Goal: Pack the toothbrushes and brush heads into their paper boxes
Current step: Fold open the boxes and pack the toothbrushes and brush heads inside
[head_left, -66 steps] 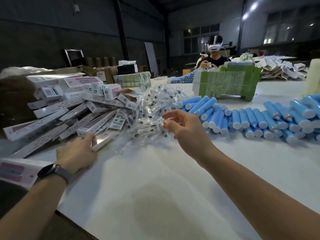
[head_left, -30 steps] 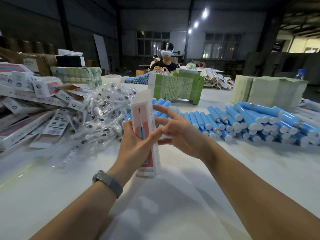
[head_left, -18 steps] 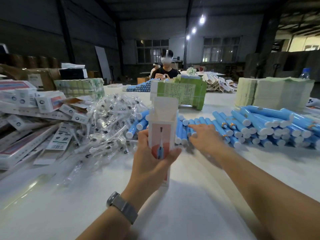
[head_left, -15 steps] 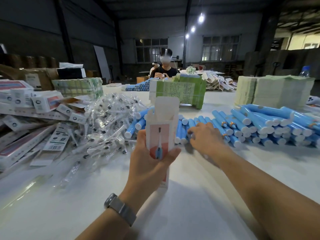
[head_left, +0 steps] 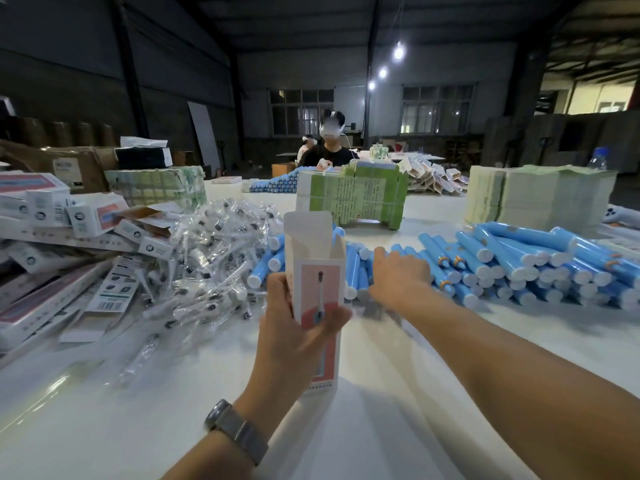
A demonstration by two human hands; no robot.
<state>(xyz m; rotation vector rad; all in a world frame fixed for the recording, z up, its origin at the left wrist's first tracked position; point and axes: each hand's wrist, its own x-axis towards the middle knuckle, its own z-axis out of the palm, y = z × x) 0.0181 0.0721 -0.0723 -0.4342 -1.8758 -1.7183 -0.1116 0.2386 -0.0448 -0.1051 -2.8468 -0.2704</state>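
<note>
Left hand grips the open paper box upright, flap up, over the white table. Beyond it the right hand reaches onto the blue toothbrushes (fingers hidden, grip unclear). A careless tug there could roll the pile.

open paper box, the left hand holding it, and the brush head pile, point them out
open paper box [head_left: 317,282], head view, pink front panel.
left hand [head_left: 294,327], head view, back of the hand.
brush head pile [head_left: 211,258], head view, clear wrappers mid-heap.
</note>
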